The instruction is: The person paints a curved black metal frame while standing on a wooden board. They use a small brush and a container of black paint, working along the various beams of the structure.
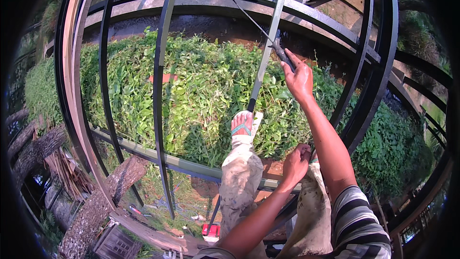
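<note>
- Head view: your right hand point(300, 74) had its fingers clamped on a dark-handled tool point(283, 56), just beside the pale bar point(262, 69); this grip apparently set the fingers clear of the thin rod point(251, 20).
- Your left hand point(296, 164) lay beside your right trouser leg point(311, 216), fingers curled together, presumably for steadiness; whether they held anything could not be told.
- Your sandalled foot point(242, 123) stood at the bar's near end, likely for balance.
- On tool or bar, no writing was legible.

- Leafy plants point(129, 84): dense, green, spread across the centre
- Flat piece point(163, 78): orange-red, amid the foliage
- Tree trunk point(103, 205): rough-barked, slanting, lower left
- Sticks point(70, 171): heaped, far left
- Red object point(211, 230): bottom centre
</note>
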Tool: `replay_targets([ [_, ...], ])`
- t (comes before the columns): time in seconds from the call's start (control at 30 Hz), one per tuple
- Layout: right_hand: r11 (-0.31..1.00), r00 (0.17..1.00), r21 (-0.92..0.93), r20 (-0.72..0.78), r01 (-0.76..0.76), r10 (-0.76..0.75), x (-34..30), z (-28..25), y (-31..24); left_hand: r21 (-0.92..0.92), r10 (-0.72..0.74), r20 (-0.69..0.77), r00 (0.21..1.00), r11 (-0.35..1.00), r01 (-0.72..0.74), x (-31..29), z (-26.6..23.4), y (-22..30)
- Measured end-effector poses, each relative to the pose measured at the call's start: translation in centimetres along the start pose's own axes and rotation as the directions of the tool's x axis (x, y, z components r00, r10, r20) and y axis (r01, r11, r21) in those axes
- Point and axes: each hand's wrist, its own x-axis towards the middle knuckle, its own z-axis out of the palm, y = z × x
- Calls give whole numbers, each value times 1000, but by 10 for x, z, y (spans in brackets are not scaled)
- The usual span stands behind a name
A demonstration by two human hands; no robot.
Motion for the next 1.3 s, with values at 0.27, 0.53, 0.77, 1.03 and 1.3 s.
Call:
replay_targets([
  [0.27,984,988,156,138,-87,66,-74,-60,45,212,-55,25,998,976,48,-5,3,20],
  [0.53,964,996,251,58,-85,72,-148,-84,-8,208,-129,-83,988,967,144,11,-4,8],
  [0.77,924,923,134,-97,-358,372,-235,-180,63,78,-201,-43,979,976,204,14,4,-18],
  [1.03,972,986,-207,-149,-107,77,-166,-258,191,132,-210,56,976,971,202,3,23,-34],
  [1.3,988,996,-134,-54,-78,71,-97,-309,296,75,-254,82,964,966,248,-3,38,-28],
])
